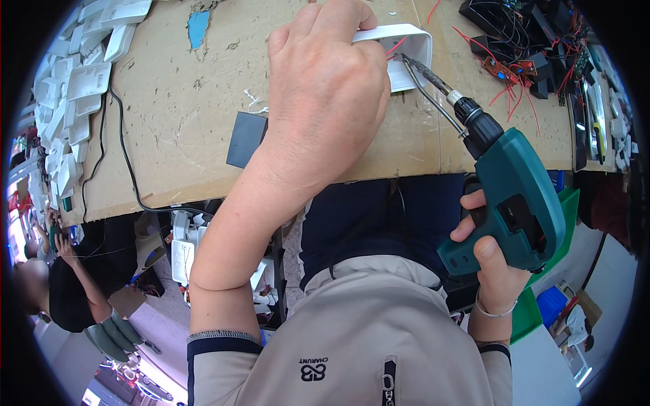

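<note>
Work at a table [183,145], seen from the wearer's head. The left hand [330,76] is curled closed over the left side of a white plastic case [422,46], which sits over the table near the top of the view. The right hand [497,267] is wrapped around the handle of a green soldering gun [525,189], whose metal tip [429,75] points into the open case beside a red wire [397,47]; whether tip and wire touch cannot be told at this size. A thin tube [433,101] runs alongside the tip. If the tip is hot, a slip of the right wrist could melt the case wall or scorch the wire; a loosened left grip could let the case turn, and the nearby left fingers could be burnt
</note>
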The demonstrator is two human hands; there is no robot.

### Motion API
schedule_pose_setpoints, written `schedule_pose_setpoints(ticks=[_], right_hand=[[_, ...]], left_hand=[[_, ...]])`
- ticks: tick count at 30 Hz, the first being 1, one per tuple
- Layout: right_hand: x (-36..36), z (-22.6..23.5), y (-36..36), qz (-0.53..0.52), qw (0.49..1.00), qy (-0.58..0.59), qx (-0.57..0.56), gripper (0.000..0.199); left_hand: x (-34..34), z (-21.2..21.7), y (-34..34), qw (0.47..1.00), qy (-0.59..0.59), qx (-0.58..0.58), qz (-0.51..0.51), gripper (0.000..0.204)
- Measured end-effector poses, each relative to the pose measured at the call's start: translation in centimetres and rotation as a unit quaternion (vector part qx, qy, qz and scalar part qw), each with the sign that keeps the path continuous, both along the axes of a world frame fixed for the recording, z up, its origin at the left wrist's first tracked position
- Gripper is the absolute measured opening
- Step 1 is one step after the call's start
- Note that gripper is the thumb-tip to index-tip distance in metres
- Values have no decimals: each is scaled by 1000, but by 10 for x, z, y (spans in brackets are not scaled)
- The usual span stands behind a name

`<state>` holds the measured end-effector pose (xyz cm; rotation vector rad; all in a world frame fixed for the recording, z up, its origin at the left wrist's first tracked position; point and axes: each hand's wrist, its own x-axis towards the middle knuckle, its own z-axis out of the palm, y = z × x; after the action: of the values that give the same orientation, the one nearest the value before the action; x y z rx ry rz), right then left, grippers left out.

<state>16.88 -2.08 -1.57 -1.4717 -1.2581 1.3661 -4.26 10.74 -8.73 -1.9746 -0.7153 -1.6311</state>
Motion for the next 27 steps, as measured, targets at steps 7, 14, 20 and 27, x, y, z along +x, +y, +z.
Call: schedule_pose_setpoints(ticks=[7,14,20,27], right_hand=[[1,0,-5,-7,1000,10,-6,70],[7,-1,-9,-25,999,26,23,73],[9,0,-13,-31,998,37,34,76],[25,-6,-14,-21,996,68,55,74]], left_hand=[[0,-2,1,1000,-6,-2,-3,6],[6,35,-31,977,67,-188,80,6],[-1,12,-12,975,67,-192,86,6],[14,62,-49,899,165,-364,181,4]])
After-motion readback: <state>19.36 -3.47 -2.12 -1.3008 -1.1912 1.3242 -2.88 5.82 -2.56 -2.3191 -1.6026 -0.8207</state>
